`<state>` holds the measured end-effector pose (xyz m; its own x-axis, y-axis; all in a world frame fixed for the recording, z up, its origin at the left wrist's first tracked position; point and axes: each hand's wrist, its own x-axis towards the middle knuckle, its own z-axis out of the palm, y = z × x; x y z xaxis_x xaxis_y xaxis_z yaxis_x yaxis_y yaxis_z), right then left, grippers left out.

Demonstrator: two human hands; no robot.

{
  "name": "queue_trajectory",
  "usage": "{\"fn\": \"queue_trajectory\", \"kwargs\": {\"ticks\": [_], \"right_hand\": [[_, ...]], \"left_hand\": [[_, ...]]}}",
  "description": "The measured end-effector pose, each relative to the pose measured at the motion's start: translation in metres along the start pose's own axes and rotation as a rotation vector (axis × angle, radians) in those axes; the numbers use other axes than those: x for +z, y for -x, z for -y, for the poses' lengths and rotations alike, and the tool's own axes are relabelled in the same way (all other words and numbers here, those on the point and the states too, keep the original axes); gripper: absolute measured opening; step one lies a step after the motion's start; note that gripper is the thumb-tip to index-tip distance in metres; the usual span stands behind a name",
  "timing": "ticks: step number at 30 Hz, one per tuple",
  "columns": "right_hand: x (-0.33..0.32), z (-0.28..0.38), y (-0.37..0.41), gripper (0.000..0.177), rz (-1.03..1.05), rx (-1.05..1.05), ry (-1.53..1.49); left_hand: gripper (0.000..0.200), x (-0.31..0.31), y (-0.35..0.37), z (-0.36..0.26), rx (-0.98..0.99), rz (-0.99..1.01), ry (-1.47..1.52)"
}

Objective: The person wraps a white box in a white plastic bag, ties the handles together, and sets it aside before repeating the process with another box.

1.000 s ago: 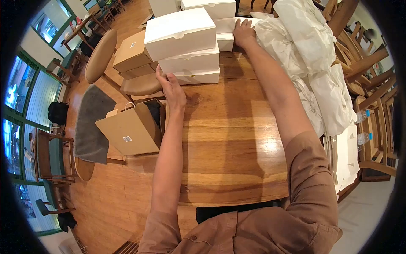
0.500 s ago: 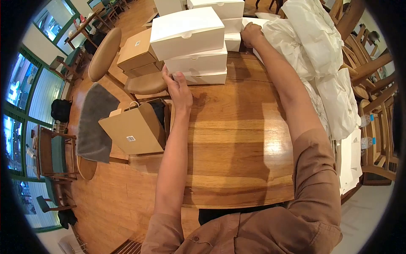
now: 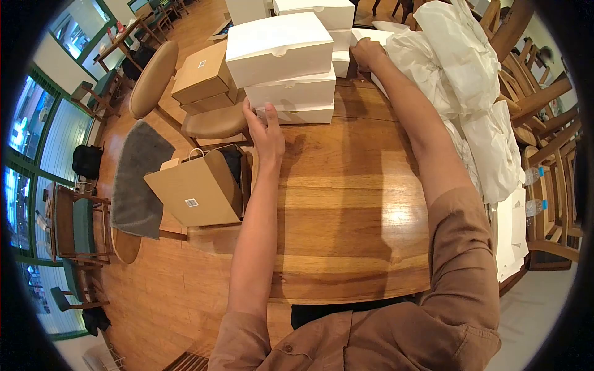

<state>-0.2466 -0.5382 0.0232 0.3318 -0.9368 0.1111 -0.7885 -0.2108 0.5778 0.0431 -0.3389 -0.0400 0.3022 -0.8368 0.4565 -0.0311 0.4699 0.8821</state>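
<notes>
My left hand rests against the front left corner of a stack of white cardboard boxes, fingers stretched out and thumb raised apart. Three boxes make up this stack; the top one is slightly askew. Farther back, my right hand reaches past the stack with its fingers curled down at the left edge of a white box. The fingertips there are hidden. Between my right hand and the near stack stands a second stack of white boxes.
White crumpled plastic bags and flat white cartons line the right side of the wooden table. At the left, brown boxes sit on a chair, near a brown paper bag. Water bottles lie at the far right.
The near stack of white boxes has shifted slightly to the right, with my left hand moving along against it. My right hand has barely moved.
</notes>
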Motion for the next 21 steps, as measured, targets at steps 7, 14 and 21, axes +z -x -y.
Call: {"fn": "queue_trajectory", "kwargs": {"ticks": [7,14,21], "right_hand": [[-0.004,-0.005,-0.001,0.022,0.029,-0.020,0.030],[0.012,-0.003,-0.005,0.014,-0.063,-0.022,-0.008],[0.011,0.001,0.005,0.011,-0.194,-0.066,0.090]], "left_hand": [[0.074,0.000,0.000,0.000,0.008,-0.002,0.024],[0.077,0.000,0.000,-0.002,-0.022,-0.003,0.034],[0.075,0.000,-0.001,-0.005,-0.027,-0.001,0.009]]}}
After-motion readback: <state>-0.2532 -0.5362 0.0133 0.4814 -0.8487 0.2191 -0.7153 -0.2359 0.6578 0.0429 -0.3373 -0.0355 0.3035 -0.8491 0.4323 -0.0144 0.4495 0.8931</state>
